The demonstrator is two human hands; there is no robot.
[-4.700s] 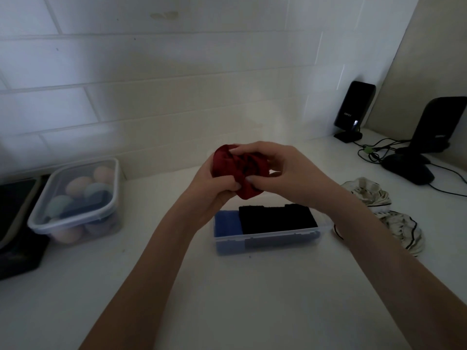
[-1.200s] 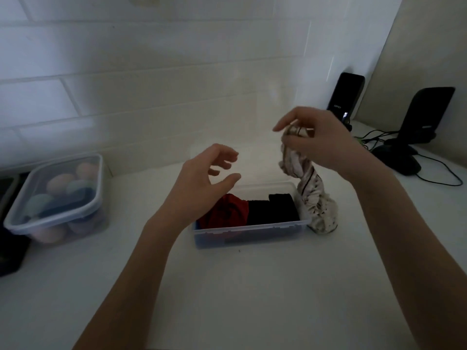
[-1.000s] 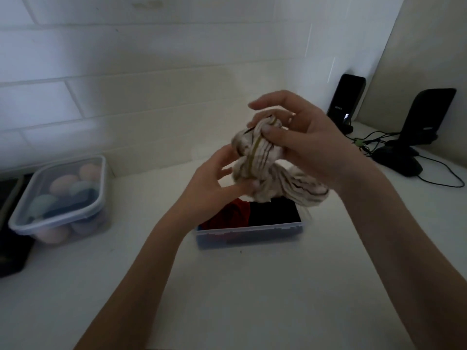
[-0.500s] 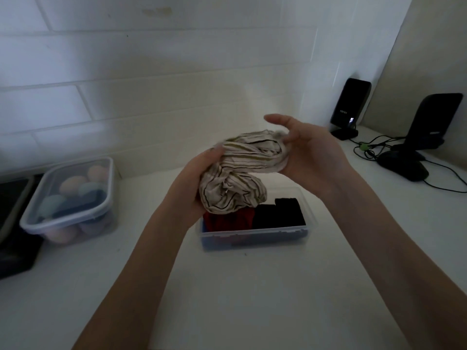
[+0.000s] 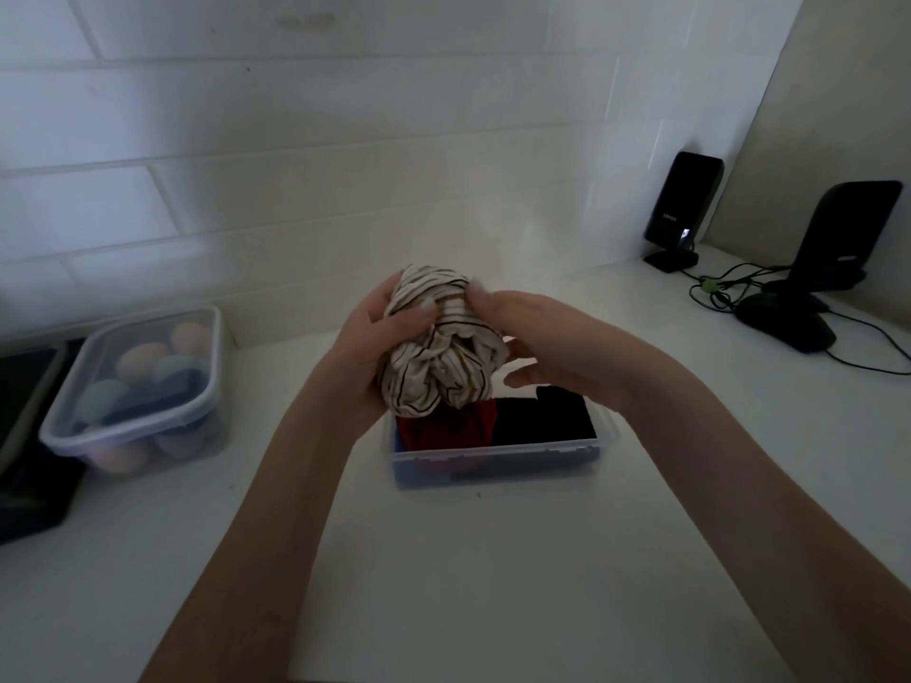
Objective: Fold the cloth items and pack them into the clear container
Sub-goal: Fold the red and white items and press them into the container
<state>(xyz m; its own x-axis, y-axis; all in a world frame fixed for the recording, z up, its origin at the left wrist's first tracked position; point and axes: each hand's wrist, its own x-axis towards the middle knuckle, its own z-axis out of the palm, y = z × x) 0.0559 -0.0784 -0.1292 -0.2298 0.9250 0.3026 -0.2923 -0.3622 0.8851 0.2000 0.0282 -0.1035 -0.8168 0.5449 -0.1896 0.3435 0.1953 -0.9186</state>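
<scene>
Both hands hold a bunched cream cloth with thin dark stripes (image 5: 438, 357) just above the clear container (image 5: 498, 465). My left hand (image 5: 367, 347) cups the cloth from the left, thumb on top. My right hand (image 5: 537, 342) grips it from the right, fingertips pressing into its top. Inside the container lie a red cloth (image 5: 463, 426) on the left and a black cloth (image 5: 547, 421) on the right. Something blue shows through the front wall low down.
A lidded clear tub (image 5: 143, 386) of pastel round things stands at the left by a dark object (image 5: 24, 436). Two black stands (image 5: 683, 209) (image 5: 833, 258) with cables sit at the back right. The tiled wall is close behind.
The red cloth went into the container. My right hand then picked up the striped cloth from the right, and both hands have gathered it into a tighter bundle, lower and over the container.
</scene>
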